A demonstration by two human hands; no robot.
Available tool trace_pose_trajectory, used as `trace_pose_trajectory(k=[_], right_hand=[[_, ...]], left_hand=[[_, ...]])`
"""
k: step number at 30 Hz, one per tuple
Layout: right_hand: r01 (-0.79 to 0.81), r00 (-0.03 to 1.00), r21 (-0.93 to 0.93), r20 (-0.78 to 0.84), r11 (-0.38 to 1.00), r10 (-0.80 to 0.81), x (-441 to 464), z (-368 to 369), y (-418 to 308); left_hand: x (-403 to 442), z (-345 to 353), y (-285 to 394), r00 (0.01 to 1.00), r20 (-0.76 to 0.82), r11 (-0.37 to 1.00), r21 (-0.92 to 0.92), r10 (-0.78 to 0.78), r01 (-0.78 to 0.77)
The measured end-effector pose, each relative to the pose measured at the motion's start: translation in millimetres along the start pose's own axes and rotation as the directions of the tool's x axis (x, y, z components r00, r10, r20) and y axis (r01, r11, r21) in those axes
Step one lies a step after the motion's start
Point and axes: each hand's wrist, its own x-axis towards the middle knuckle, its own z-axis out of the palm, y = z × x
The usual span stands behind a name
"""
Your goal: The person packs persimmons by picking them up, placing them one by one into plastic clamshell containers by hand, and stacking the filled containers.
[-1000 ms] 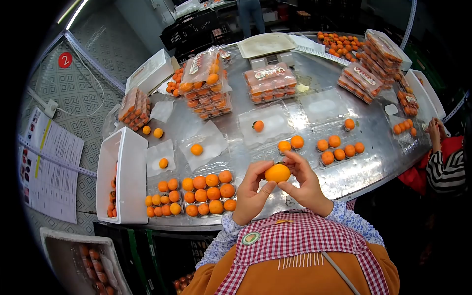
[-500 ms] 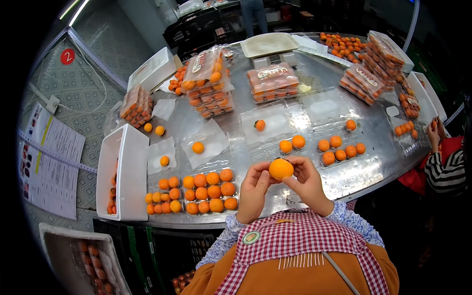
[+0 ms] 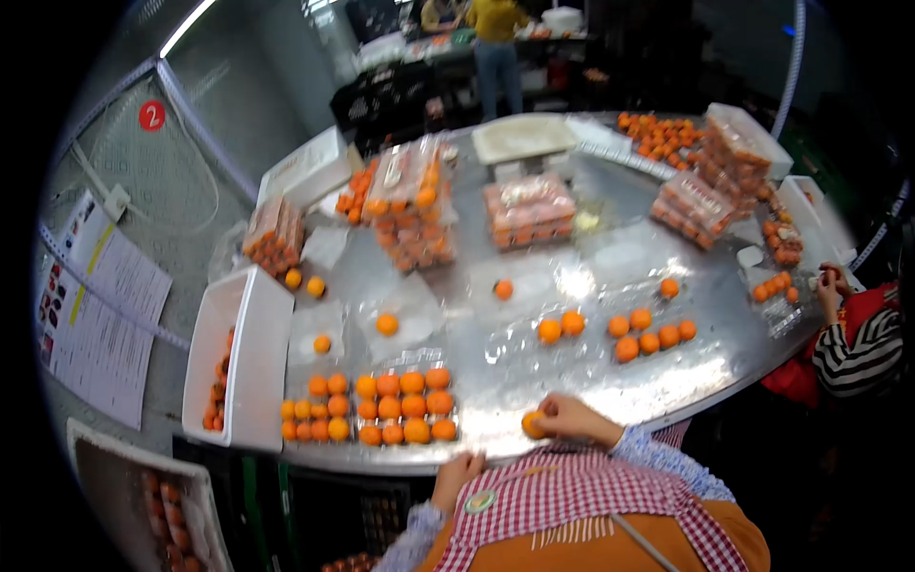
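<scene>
My right hand (image 3: 579, 420) has its fingers closed around a yellow-orange persimmon (image 3: 534, 425), low over the table's near edge. My left hand (image 3: 457, 479) is apart from it at the table edge, blurred, its fingers curled and no fruit showing in them. To its left, a clear tray (image 3: 405, 393) holds rows of persimmons, beside a smaller group of persimmons (image 3: 318, 408). Ahead of my right hand, a partly filled clear tray (image 3: 658, 357) holds several persimmons, and two persimmons (image 3: 560, 327) sit left of that.
A white foam box (image 3: 259, 357) with fruit stands at the left edge. Stacked clear packs (image 3: 412, 205) and another stack (image 3: 529, 210) stand farther back, before a scale (image 3: 524, 138). At the right, a person's striped sleeve (image 3: 858, 353) and hands reach the table.
Both hands were together around the persimmon. Now they are apart and lower; my right hand keeps the fruit and my left has drawn back. The view has tilted up.
</scene>
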Motion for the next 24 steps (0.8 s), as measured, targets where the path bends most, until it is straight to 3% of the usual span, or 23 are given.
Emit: trace_pose_trajectory(k=[3, 5, 6, 9, 13, 14, 17, 21, 24], right_hand=[[0.039, 0.999, -0.168, -0.010, 0.985, -0.042, -2, 1, 9], [-0.039, 0.999, -0.150, 0.002, 0.988, 0.040, -8, 2, 3], [-0.008, 0.999, -0.148, -0.041, 0.989, 0.002, -13, 5, 2], [0.044, 0.968, -0.419, -0.205, 0.907, -0.142, -18, 14, 6], [-0.079, 0.926, -0.564, -0.347, 0.822, -0.149, -35, 10, -7], [-0.061, 0.888, -0.576, -0.404, 0.815, -0.219, -37, 9, -1], [-0.074, 0.876, -0.464, -0.452, 0.883, -0.164, -50, 0, 8], [0.046, 0.858, -0.398, -0.454, 0.916, -0.240, -72, -11, 9], [0.271, 0.863, -0.349, -0.325, 0.897, -0.387, -81, -14, 14]], left_hand=[[-6, 79, -124, 0.933, -0.248, 0.831, -0.433, 0.262, -0.349], [-4, 90, -133, 0.945, -0.249, 0.805, -0.504, 0.212, -0.313], [-5, 89, -129, 0.965, -0.221, 0.834, -0.498, 0.142, -0.237], [-1, 79, -120, 0.991, -0.110, 0.936, -0.350, -0.078, 0.035], [7, 77, -129, 0.985, -0.101, 0.955, -0.276, -0.143, 0.111], [9, 79, -132, 0.982, -0.103, 0.957, -0.262, -0.156, 0.124], [11, 83, -145, 0.973, -0.136, 0.962, -0.229, -0.185, 0.151], [11, 100, -173, 0.945, -0.227, 0.960, -0.206, -0.235, 0.190], [3, 124, -206, 0.904, -0.331, 0.956, -0.204, -0.270, 0.211]])
